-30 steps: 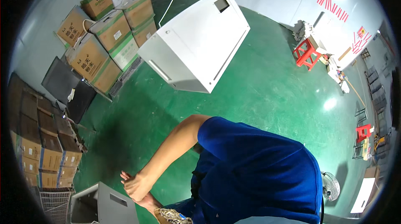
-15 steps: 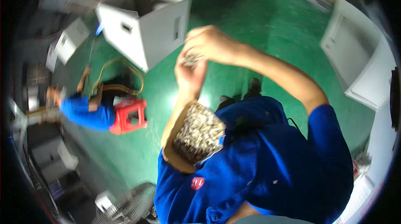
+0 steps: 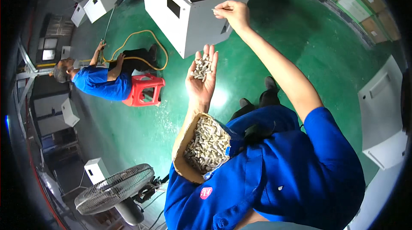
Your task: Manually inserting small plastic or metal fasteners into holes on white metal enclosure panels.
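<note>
My left hand (image 3: 201, 82) is palm up with its fingers stretched out, bearing a small heap of grey-beige cylindrical pieces (image 3: 203, 68). Against that forearm and my chest leans an open cardboard box (image 3: 182, 168), filled with many more such pieces (image 3: 208, 144). My right hand (image 3: 234, 15) is raised beside the upper edge of a white sheet-metal cabinet (image 3: 201, 28). Its thumb and fingertips pinch one small pale piece (image 3: 215, 11), whose detail is too small to make out. The cabinet has an open top and rectangular cutouts.
At left a co-worker (image 3: 98, 82) sits on a red stool (image 3: 143, 93), holding a torch (image 3: 112, 15) with a blue-violet flame near the cabinet. A yellow hose (image 3: 165, 54) curves over the green floor. A fan (image 3: 116, 187) stands lower left; a white panel (image 3: 382, 110) at right; cartons (image 3: 360, 3) upper right.
My right hand has left my left palm and moved up and right to the cabinet's edge. My left hand has opened flat. The view has shifted; the cabinet appears higher and further right.
</note>
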Motion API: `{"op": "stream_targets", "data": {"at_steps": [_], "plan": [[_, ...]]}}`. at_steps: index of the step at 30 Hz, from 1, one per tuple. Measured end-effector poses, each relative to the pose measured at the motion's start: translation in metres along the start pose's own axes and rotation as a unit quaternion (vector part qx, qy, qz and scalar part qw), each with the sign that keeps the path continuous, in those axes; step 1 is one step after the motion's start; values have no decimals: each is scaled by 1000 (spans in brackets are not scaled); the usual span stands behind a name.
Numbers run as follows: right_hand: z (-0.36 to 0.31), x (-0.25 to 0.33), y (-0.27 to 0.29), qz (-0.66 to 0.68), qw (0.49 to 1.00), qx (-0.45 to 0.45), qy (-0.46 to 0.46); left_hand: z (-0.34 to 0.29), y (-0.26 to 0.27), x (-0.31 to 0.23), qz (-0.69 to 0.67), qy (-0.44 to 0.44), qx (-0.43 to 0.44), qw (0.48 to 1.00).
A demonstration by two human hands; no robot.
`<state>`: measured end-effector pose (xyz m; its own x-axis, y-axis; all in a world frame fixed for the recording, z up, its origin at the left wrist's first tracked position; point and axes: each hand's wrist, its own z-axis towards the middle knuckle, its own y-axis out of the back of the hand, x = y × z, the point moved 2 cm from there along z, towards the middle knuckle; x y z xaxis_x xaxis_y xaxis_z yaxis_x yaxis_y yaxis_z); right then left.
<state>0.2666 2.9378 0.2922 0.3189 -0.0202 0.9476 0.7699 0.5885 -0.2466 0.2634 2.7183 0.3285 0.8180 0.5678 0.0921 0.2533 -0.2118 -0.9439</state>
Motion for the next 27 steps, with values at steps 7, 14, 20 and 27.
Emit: {"op": "stream_targets", "data": {"at_steps": [7, 14, 20, 27], "plan": [[23, -48, -42, 26, 998, -39, -39, -8, 1, -44, -45, -103, 7, 994], [23, -58, -45, -38, 996, -82, 20, -3, 5, -54, -80, -99, 23, 992], [16, -74, -48, -37, 992, -114, 48, 1, 7, -60, -85, -91, 16, 992], [6, -76, -50, 190, 966, -151, -90, 4, 11, -68, -65, -99, 3, 993]]}}
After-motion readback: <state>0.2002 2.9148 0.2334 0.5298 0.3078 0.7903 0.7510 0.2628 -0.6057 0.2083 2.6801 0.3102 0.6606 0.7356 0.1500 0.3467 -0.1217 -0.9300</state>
